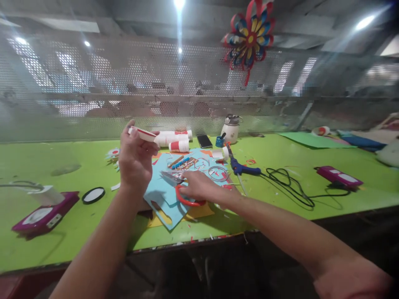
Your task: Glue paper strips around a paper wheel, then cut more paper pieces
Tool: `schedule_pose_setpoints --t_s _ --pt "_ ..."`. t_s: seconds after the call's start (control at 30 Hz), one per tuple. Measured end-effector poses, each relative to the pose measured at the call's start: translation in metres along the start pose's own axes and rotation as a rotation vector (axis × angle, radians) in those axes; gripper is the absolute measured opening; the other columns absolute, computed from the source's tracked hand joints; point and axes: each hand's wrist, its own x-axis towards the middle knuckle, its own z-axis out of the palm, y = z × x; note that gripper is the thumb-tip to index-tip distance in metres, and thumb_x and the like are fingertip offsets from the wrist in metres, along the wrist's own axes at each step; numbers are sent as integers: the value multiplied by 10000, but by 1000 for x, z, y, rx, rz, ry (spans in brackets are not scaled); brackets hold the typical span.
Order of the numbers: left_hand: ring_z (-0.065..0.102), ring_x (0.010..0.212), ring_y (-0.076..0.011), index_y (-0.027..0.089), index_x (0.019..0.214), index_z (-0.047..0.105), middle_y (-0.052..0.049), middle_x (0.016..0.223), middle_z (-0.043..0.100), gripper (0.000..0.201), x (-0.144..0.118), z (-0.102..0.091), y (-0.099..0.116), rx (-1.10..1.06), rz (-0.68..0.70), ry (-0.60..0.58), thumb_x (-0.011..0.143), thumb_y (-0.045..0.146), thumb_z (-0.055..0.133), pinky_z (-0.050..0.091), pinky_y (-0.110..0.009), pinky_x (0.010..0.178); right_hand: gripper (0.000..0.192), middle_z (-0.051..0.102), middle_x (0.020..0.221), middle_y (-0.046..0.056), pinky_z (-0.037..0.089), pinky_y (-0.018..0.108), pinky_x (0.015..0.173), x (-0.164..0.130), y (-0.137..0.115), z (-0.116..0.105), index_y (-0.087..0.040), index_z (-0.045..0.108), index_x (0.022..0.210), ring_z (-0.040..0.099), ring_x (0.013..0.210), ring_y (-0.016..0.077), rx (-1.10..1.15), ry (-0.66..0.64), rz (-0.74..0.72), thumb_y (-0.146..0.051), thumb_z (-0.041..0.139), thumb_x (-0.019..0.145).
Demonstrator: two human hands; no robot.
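My left hand (136, 160) is raised above the table, its fingers closed on a white piece of paper cup (142, 133) with a red stripe. My right hand (198, 186) reaches down over the blue paper (166, 195). Its fingers are closed around the middle of a pair of scissors (186, 201) with red-orange handles; the blades point left and the hand partly covers them. Behind the scissors lie a blue pen (181, 162), brown sticks and red and white paper scraps. A clear tape ring (218, 173) is just right of them.
White paper cups (178, 146) lie behind my left hand, near a phone (204, 141) and a bottle (231, 131). A blue glue gun (245, 168) trails its cable to a purple power strip (339, 177) at right. Another purple strip (46, 214) and a black-rimmed disc (93, 195) lie left.
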Motion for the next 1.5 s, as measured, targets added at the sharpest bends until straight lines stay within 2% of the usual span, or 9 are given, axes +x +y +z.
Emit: schedule_pose_setpoints --t_s 0.33,0.47,0.63,0.73,0.87,1.03,1.23,1.37,1.5 --pt "667 848 -200 152 1025 617 -108 1019 700 313 -25 9 -48 -28 -580 -397 771 327 670 511 -300 723 245 686 928 76 508 412 796 -9 -23 17 -137 668 904 642 880 225 2 -7 -121 -375 627 863" --pt "672 786 -197 128 1013 647 -131 981 715 321 -29 9 -45 -235 -703 -440 851 383 538 499 -276 669 139 685 893 126 470 417 810 -36 8 5 -148 683 784 616 899 285 159 147 -165 -281 643 782" --pt "666 677 -201 119 975 678 -141 904 725 356 -29 12 -42 -248 -725 -435 827 406 529 465 -260 538 289 627 1007 159 486 425 806 -47 58 -33 -117 608 1032 594 913 245 512 349 -66 -253 387 906" --pt "684 697 -222 145 1031 662 -138 959 720 365 -32 15 -43 -243 -775 -471 830 418 526 466 -256 508 459 553 1238 141 527 336 782 -36 66 -47 -172 426 1324 578 1051 212 766 216 -176 -213 397 867" --pt "705 765 -274 184 1123 624 -137 1011 710 405 -34 14 -43 -246 -824 -517 839 457 529 496 -269 479 573 663 877 28 526 266 598 -21 56 -40 -206 521 1276 634 678 142 943 -88 -297 -112 491 712" --pt "705 786 -258 158 1041 650 -130 932 716 338 -28 8 -43 -127 -791 -485 869 423 529 491 -235 453 175 451 482 -75 293 202 406 -21 57 -31 -127 674 860 351 389 61 959 -137 -223 -227 533 833" --pt "664 830 -184 137 939 615 -85 896 684 247 -20 5 -59 77 -557 -174 767 284 713 539 -278 704 336 311 477 -105 225 219 410 -35 85 -53 -165 611 885 248 402 73 952 134 -156 -436 418 931" --pt "635 915 -195 159 1064 572 -63 962 646 481 -18 2 -69 273 -430 63 648 231 801 534 -334 783 402 502 613 -30 363 240 459 -31 111 -59 -174 608 966 434 466 99 853 357 -86 -446 312 964" --pt "635 898 -195 184 1208 511 -81 1085 625 611 -22 3 -72 387 -359 -28 662 245 778 535 -344 769 228 676 760 89 480 356 673 -21 125 -49 -162 691 702 606 735 214 624 464 -20 -372 652 781"
